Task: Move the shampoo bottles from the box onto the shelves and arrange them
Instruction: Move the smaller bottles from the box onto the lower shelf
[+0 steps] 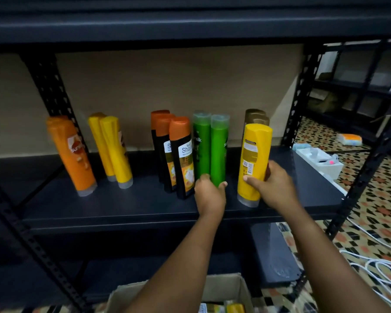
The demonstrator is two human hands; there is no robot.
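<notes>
The yellow bottle (253, 163) and green bottles (209, 150) are smooth, glossy plastic with paper-like labels. The shelf (122, 206) is dark, matt board on perforated metal uprights (52, 91). The box (226, 290) is matt brown cardboard.

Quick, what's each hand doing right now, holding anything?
Left hand: grips the base of the front green bottle on the shelf.
Right hand: grips the yellow bottle, label facing back.
</notes>
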